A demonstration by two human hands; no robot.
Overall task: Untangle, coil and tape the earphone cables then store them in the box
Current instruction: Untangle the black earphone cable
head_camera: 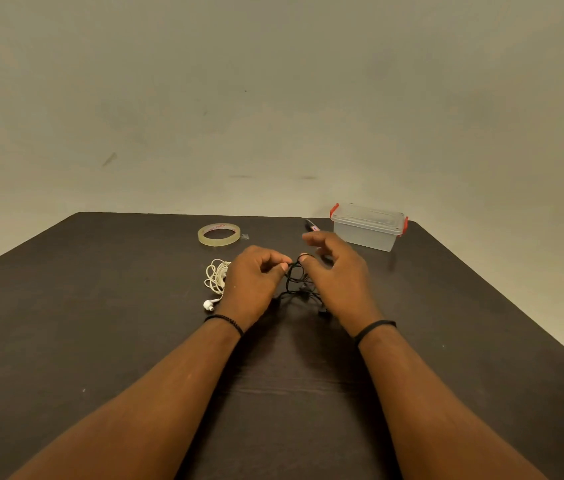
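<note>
Between my two hands, the black earphone cable (296,284) hangs in a tangle above the dark bench (100,323): my left hand (256,275) has its grip pinching one strand, and my right hand (334,268) pinches another with thumb and forefinger, other fingers spread. Just left of my left hand lies the white earphone cable (215,280), bunched. Farther back sit the tape roll (219,234) and, to the right, the lidded clear box (368,227).

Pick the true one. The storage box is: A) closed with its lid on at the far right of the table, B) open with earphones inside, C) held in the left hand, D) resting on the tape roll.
A: the clear box sits lidded, red clips up, apart from the tape roll.
</note>
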